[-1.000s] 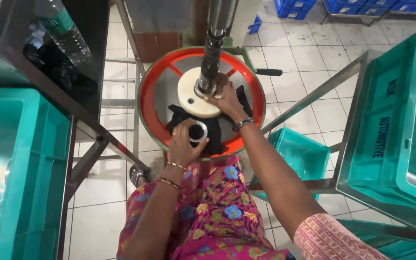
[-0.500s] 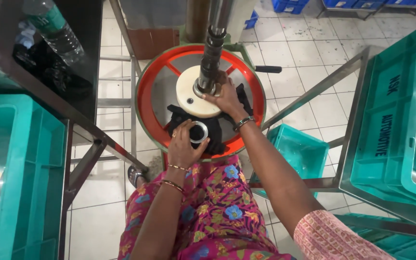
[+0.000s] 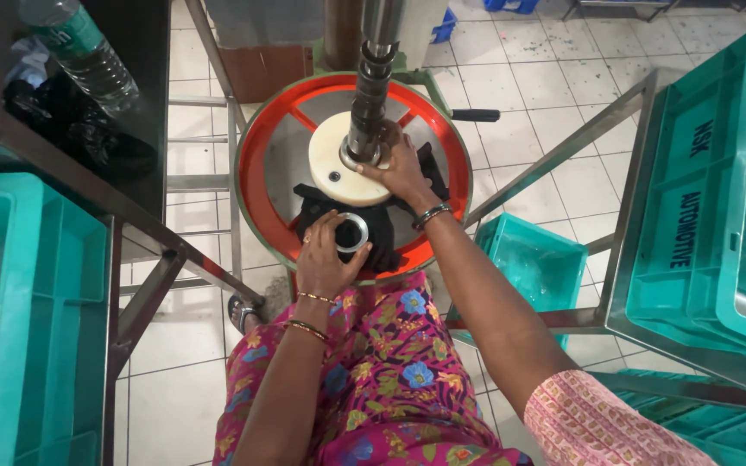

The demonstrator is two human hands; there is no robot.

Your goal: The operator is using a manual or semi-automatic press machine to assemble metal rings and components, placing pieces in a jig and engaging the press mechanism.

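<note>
White-tiled floor, teal crates (image 3: 710, 198) beside an orange-rimmed press table (image 3: 256, 173); left hand (image 3: 325, 255) gripping a metal ring (image 3: 352, 232), right hand (image 3: 403, 173) on the cream disc (image 3: 334, 164).

Red-rimmed wheel (image 3: 256, 164), cream disc (image 3: 331, 164), teal crates (image 3: 710, 190), pink floral dress (image 3: 390, 388).

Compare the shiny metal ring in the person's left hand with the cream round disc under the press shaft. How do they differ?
The shiny metal ring is small, silvery and open through its middle; the cream round disc is much wider, matt and solid-faced. The ring is held in the left hand, while the disc lies flat under the dark press shaft, with the right hand resting on it. Both are circular.
</note>
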